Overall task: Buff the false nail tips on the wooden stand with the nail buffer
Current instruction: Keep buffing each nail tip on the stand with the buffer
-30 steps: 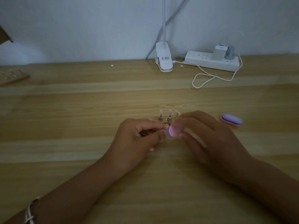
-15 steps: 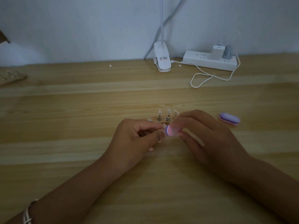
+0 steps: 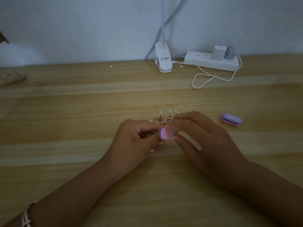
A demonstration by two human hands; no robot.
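Observation:
A small wooden stand [image 3: 155, 120] sits mid-table with clear false nail tips [image 3: 160, 112] on metal posts; two tips show fully, a third peeks out behind my right fingers. My right hand [image 3: 203, 138] pinches a purple-and-pink nail buffer [image 3: 164, 134] between thumb and fingers, its end facing me. My left hand [image 3: 134, 141] curls its fingers around the stand's near end, right beside the buffer. Whatever the buffer touches is hidden between my fingers.
A second purple-and-pink buffer [image 3: 230, 120] lies to the right. At the back stand a white clip lamp base [image 3: 163, 61], a white power strip [image 3: 211, 62] with plugs and a looping white cable [image 3: 203, 81]. Another wooden stand [image 3: 11, 78] lies far left.
The buffer in my right hand has shifted slightly left against my left fingers. Both hands stay over the stand.

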